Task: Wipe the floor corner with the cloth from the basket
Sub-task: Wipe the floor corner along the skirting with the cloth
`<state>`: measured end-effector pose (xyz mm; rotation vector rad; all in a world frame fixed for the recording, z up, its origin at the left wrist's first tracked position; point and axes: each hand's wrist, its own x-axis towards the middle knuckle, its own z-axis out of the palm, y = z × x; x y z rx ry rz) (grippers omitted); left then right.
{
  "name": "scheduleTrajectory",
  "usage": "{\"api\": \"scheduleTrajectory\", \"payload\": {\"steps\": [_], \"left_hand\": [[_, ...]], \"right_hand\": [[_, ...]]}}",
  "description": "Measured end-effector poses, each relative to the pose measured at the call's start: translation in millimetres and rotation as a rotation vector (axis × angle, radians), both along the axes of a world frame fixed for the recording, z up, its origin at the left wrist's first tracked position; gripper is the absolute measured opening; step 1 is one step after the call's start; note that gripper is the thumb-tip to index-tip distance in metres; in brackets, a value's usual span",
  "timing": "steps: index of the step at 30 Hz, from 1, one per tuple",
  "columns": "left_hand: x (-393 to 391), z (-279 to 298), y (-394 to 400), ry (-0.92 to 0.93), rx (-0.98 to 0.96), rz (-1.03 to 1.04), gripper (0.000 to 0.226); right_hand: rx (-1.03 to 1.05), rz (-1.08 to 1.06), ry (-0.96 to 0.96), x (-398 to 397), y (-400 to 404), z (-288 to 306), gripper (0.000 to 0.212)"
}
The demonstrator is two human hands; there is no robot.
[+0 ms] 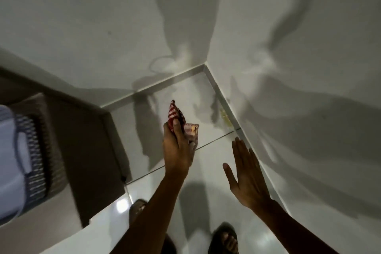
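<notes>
A red-and-white checked cloth (179,116) is bunched in my left hand (177,146), held in the air above the white tiled floor. The floor corner (203,72) lies ahead, where two white walls meet. A yellowish smear (225,118) sits on the floor along the right skirting, a little beyond the cloth. My right hand (246,173) hovers flat with fingers spread, close to the right wall and holding nothing. The pale blue slatted basket (22,150) stands at the far left on a raised surface.
A dark brown panel (86,130) and a white ledge (68,233) stand to my left beside the basket. My sandalled feet (225,237) are on the glossy tiles at the bottom. White walls close in ahead and to the right.
</notes>
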<state>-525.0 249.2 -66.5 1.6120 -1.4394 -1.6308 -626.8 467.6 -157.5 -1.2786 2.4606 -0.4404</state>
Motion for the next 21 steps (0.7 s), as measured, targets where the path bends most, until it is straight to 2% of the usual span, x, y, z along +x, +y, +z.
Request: {"api": "scheduleTrajectory", "payload": {"steps": [1,4,7,10,13,15,19,21], "left_hand": [[-9,-25,7,-0.008,-0.003,-0.038,0.059],[-37,-85,17,-0.076,-0.039,-0.187,0.037],[-64,-143,23,-0.11,-0.081,-0.311,0.041],[-90,-193,26,-0.135,-0.167,-0.324,0.045],[-119,-240,24,-0.135,-0.306,-0.332,0.061],[-139,-275,18,-0.167,-0.403,-0.422,0.071],[-162,-349,26,-0.402,-0.707,-0.781,0.072],[-160,-371,38,-0.496,-0.852,-0.841,0.07]], "right_hand": [[0.007,-0.001,0.006,-4,7,-19,0.079],[0.005,-0.068,0.007,-15,14,-72,0.081],[0.009,-0.098,0.004,-24,16,-132,0.082],[-0.007,-0.076,0.032,-35,20,-189,0.082],[-0.004,-0.022,0.066,-42,27,-246,0.083],[0.009,-0.003,0.105,-44,32,-271,0.085],[0.027,-0.027,0.184,-43,35,-287,0.09],[0.02,-0.043,0.214,-41,35,-292,0.091]]}}
